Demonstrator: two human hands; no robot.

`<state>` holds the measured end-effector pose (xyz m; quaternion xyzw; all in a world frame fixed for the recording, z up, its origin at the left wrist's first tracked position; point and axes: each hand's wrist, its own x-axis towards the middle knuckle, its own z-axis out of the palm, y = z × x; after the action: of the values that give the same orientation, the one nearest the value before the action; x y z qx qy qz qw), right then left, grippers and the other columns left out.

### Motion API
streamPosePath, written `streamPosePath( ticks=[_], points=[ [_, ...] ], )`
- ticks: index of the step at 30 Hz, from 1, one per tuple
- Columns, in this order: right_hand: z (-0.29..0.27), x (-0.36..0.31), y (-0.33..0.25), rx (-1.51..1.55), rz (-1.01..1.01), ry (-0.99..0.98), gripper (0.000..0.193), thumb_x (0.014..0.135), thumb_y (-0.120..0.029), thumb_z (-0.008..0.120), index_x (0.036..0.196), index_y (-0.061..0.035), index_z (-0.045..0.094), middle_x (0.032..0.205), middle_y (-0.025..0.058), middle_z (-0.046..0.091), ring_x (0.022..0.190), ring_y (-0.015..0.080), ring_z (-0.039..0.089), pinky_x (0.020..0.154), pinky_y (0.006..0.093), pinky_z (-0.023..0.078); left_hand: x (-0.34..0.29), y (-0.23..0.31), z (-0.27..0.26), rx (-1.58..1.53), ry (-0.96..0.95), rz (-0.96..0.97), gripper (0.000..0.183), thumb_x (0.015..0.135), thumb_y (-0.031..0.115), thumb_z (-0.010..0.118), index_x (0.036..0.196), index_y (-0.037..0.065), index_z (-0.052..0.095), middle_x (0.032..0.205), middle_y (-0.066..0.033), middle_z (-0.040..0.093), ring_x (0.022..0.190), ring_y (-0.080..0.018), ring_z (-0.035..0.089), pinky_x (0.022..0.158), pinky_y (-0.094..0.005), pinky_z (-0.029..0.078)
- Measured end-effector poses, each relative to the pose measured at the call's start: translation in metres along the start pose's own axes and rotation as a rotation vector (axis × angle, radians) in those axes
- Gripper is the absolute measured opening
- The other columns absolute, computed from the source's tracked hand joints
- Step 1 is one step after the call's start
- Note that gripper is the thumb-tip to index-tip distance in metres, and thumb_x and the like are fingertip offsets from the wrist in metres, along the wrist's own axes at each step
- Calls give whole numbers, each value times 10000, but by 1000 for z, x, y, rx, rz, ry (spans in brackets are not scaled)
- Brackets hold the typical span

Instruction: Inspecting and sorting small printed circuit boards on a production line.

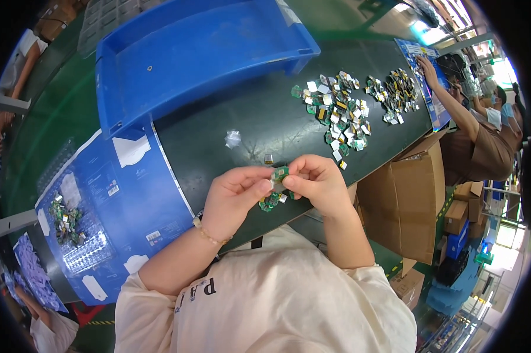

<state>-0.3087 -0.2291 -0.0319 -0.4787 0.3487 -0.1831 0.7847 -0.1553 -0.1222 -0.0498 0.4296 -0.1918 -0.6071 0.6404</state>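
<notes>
Between the fingertips of both hands is a small green circuit board (280, 173), partly covered by the fingers. My left hand (242, 191) pinches its left side, where a whitish bit shows against the thumb. On the other side my right hand (316, 181) grips the board with thumb and index finger. Beneath the hands lie a few more green boards (269, 203), half hidden. A single small square part (269, 159) rests just beyond the fingers. Farther off, a crumpled clear plastic piece (233, 139) lies on the dark tabletop (200, 135).
A large blue bin (183, 65) stands at the back left. Piles of small boards (342, 115) spread at the right. On the left, a flattened blue carton sheet (133, 206) carries a clear blister tray (89, 250) with boards. An open cardboard box (400, 203) stands right; a co-worker (474, 141) sits beyond.
</notes>
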Motion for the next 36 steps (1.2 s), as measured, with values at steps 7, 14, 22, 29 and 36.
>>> streamPosePath(
  ticks=[7, 14, 22, 29, 36],
  points=[
    [-3, -7, -13, -484, -146, -50, 118, 742, -14, 724, 784, -9, 614, 743, -16, 570, 592, 20, 492, 502, 160, 359, -4, -4, -4, 150, -73, -41, 176, 888, 52, 578, 1041, -25, 618, 978, -99, 659, 866, -138, 623, 798, -266, 512],
    [-2, -3, 4, -283, -331, -160, 133, 777, -47, 704, 795, -3, 580, 821, -1, 490, 634, 49, 451, 525, 183, 351, -3, -10, -6, -87, -193, -46, 204, 905, 67, 561, 1084, -12, 618, 969, -76, 658, 862, -130, 631, 770, -237, 515],
    [13, -2, 4, -100, -285, -34, 131, 806, -64, 680, 788, -17, 560, 824, -5, 469, 647, 36, 431, 552, 176, 328, 0, -11, -13, -221, -191, -152, 227, 940, 173, 514, 1126, 64, 585, 1076, -101, 629, 911, -201, 639, 823, -318, 530],
    [21, -1, 12, -48, -294, 49, 111, 809, -39, 667, 793, -9, 561, 829, 5, 479, 657, 50, 488, 576, 188, 384, 0, -11, -12, -278, -157, -171, 235, 945, 195, 506, 1133, 76, 583, 1077, -94, 630, 908, -197, 640, 793, -307, 531],
    [25, -1, 12, -36, -318, 80, 100, 810, -27, 662, 807, -4, 565, 832, 4, 483, 648, 50, 499, 564, 189, 396, 1, -12, -14, -300, -180, -163, 232, 949, 198, 498, 1132, 83, 584, 1074, -89, 632, 896, -185, 640, 793, -303, 531]
  ],
)
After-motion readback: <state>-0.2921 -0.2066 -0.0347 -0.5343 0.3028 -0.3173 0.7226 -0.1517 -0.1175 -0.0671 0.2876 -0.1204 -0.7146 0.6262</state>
